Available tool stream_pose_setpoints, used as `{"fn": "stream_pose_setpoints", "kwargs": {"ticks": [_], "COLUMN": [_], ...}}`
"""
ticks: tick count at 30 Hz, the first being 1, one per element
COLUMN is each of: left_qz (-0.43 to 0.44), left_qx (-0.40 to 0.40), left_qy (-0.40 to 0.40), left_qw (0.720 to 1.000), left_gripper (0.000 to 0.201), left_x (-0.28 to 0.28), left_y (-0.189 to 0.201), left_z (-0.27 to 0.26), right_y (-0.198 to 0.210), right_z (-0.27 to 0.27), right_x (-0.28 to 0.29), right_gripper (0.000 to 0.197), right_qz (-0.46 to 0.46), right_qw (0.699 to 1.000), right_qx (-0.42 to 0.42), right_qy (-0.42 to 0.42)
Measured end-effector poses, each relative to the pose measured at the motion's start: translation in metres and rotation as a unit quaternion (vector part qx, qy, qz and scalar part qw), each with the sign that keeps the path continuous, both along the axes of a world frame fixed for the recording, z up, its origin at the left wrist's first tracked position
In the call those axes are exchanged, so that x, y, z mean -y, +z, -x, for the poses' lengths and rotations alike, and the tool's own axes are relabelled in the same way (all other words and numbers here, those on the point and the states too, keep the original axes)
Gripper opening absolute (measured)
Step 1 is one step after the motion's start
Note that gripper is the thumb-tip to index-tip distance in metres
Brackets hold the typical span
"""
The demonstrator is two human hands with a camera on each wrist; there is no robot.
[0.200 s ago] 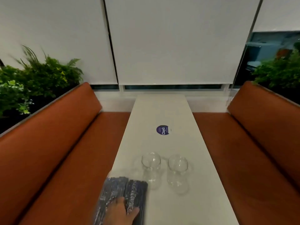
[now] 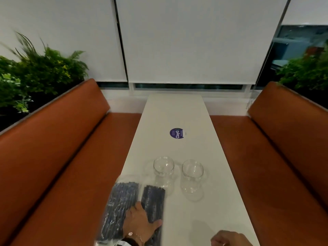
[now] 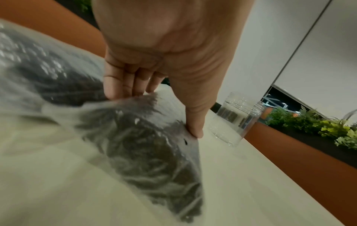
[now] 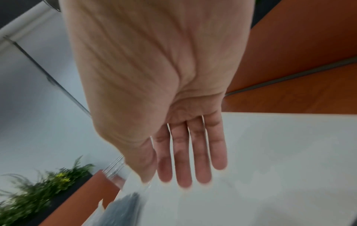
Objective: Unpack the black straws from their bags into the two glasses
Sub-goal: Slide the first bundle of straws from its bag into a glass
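Note:
Two clear bags of black straws lie side by side at the near left of the white table (image 2: 177, 112): a left bag (image 2: 120, 201) (image 3: 48, 68) and a right bag (image 2: 153, 197) (image 3: 146, 145). My left hand (image 2: 148, 213) (image 3: 159, 112) grips the right bag, fingers dug into the gap between the bags and thumb on its outer edge. Two empty glasses stand just beyond them, the left glass (image 2: 163, 167) and the right glass (image 2: 192, 174) (image 3: 235, 119). My right hand (image 2: 229, 238) (image 4: 173, 175) hovers over the near table edge, fingers straight, holding nothing.
A round purple sticker (image 2: 176, 133) marks the table's middle. Orange benches run along both sides, the left bench (image 2: 62, 157) and the right bench (image 2: 284, 157). Green plants (image 2: 35, 77) stand behind the backrests. White blinds close off the far end.
My left hand has moved forward with the bags, and a gap now shows between them. My right hand has come into view at the bottom right.

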State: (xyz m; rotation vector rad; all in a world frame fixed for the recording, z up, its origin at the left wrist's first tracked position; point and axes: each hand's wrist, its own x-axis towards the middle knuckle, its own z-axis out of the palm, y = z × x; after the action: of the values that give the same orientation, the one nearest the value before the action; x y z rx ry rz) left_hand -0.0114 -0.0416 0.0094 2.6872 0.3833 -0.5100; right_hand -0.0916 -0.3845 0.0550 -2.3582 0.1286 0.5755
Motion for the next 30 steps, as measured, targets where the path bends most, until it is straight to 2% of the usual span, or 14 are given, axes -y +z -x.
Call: {"fn": "stream_pose_setpoints", "kwargs": {"ticks": [2, 4, 7, 8, 11, 13, 15, 17, 18, 20, 23, 27, 28, 30], "left_qz": [0.047, 0.129, 0.219, 0.246, 0.342, 0.382, 0.400, 0.413, 0.416, 0.404, 0.424, 0.453, 0.459, 0.465], "left_qx": [-0.011, -0.030, -0.067, -0.070, -0.074, -0.068, -0.053, -0.044, -0.032, -0.001, 0.065, 0.108, 0.104, 0.102], "left_qy": [0.027, 0.071, 0.069, 0.053, 0.002, -0.022, -0.026, -0.049, -0.057, -0.065, -0.041, -0.026, -0.038, -0.049], "left_qw": [0.998, 0.989, 0.971, 0.965, 0.937, 0.921, 0.915, 0.908, 0.907, 0.912, 0.902, 0.885, 0.882, 0.878], "left_gripper": [0.142, 0.136, 0.088, 0.079, 0.075, 0.071, 0.067, 0.057, 0.063, 0.079, 0.083, 0.064, 0.054, 0.047], "left_x": [0.007, 0.012, 0.011, 0.009, 0.006, 0.016, 0.024, 0.027, 0.026, 0.025, 0.037, 0.058, 0.061, 0.065], "left_y": [-0.009, -0.006, -0.009, -0.014, -0.019, -0.006, 0.006, 0.005, 0.004, 0.007, 0.017, 0.026, 0.030, 0.034], "left_z": [0.001, 0.006, 0.017, 0.021, 0.035, 0.040, 0.040, 0.039, 0.040, 0.043, 0.040, 0.031, 0.029, 0.022], "right_y": [0.005, -0.005, -0.007, -0.009, -0.008, -0.003, 0.018, 0.039, 0.049, 0.060, 0.065, 0.058, 0.052, 0.041], "right_z": [0.000, -0.003, -0.009, -0.011, -0.019, -0.028, -0.032, -0.038, -0.040, -0.044, -0.042, -0.039, -0.039, -0.038], "right_x": [-0.034, -0.044, -0.056, -0.062, -0.082, -0.092, -0.104, -0.109, -0.111, -0.111, -0.114, -0.122, -0.122, -0.119], "right_gripper": [0.010, 0.006, 0.003, 0.008, 0.035, 0.051, 0.055, 0.040, 0.030, 0.021, 0.024, 0.016, 0.020, 0.052], "right_qz": [0.016, -0.015, -0.057, -0.065, -0.079, -0.148, -0.250, -0.334, -0.354, -0.359, -0.353, -0.386, -0.399, -0.417], "right_qw": [1.000, 0.999, 0.997, 0.996, 0.994, 0.984, 0.960, 0.931, 0.921, 0.914, 0.912, 0.898, 0.892, 0.883], "right_qx": [0.021, 0.019, 0.015, 0.016, -0.001, -0.052, -0.065, -0.034, -0.007, 0.060, 0.128, 0.138, 0.144, 0.153], "right_qy": [-0.012, -0.020, -0.059, -0.061, -0.074, -0.083, -0.109, -0.145, -0.163, -0.180, -0.165, -0.158, -0.157, -0.151]}}
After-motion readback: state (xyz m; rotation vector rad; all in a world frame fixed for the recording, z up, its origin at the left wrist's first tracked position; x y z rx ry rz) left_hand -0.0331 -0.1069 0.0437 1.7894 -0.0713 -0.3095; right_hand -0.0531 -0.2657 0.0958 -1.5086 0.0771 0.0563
